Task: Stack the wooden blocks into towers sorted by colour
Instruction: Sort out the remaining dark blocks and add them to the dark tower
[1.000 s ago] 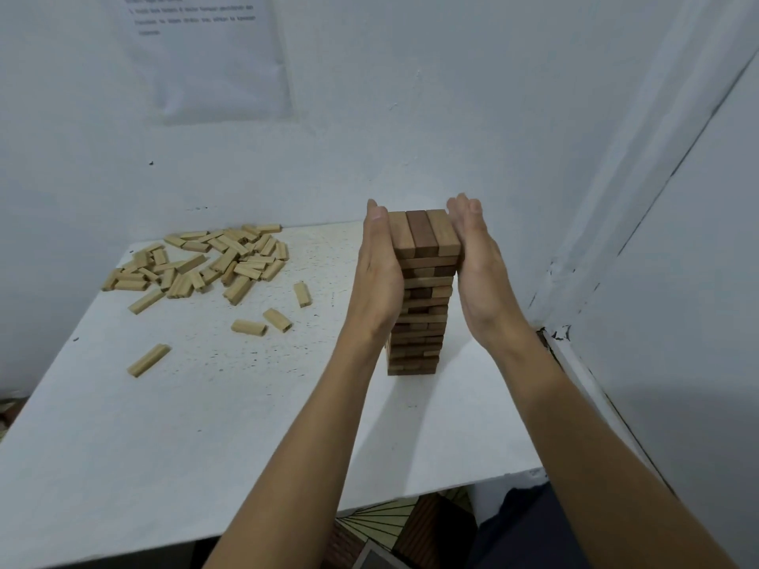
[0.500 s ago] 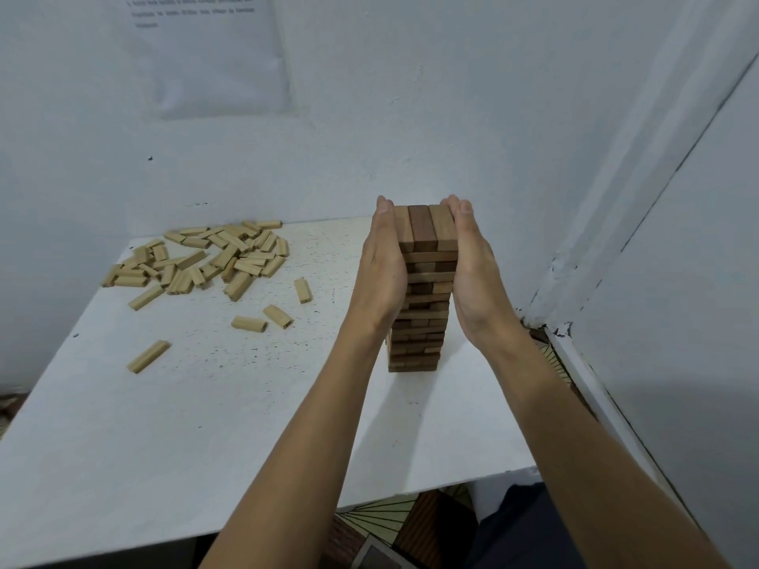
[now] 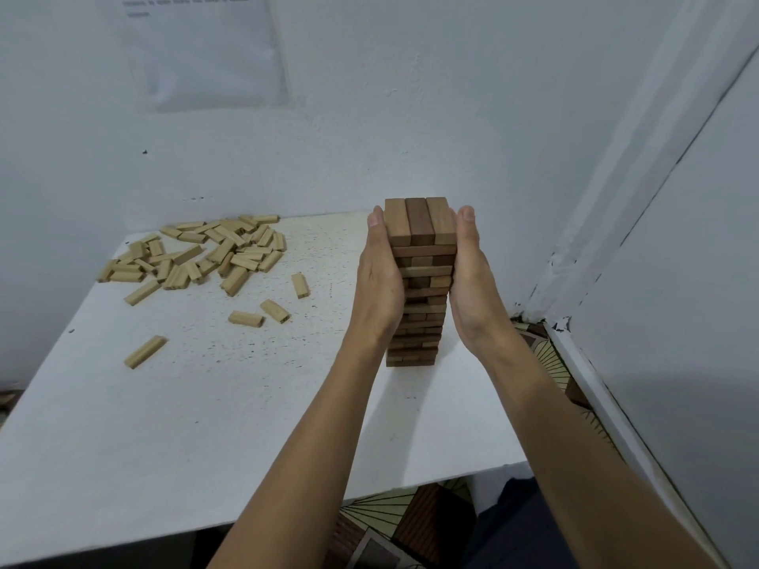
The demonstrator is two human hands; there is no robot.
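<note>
Brown tower [image 3: 421, 256] is standing built; I'm squaring it between left hand [image 3: 378, 281] and right hand [image 3: 472, 277], fingers [image 3: 376, 225] straight, pressing flat; pale blocks [image 3: 213, 252] far left are lying unstacked.

Left hand [image 3: 380, 281] and right hand [image 3: 472, 277] stand upright, palms facing each other, fingers [image 3: 466, 227] straight.

Left hand [image 3: 380, 281]: slid lower, fingertips now below the top of the brown block tower [image 3: 421, 260].
Right hand [image 3: 472, 281]: lower too, pressed closer.
</note>
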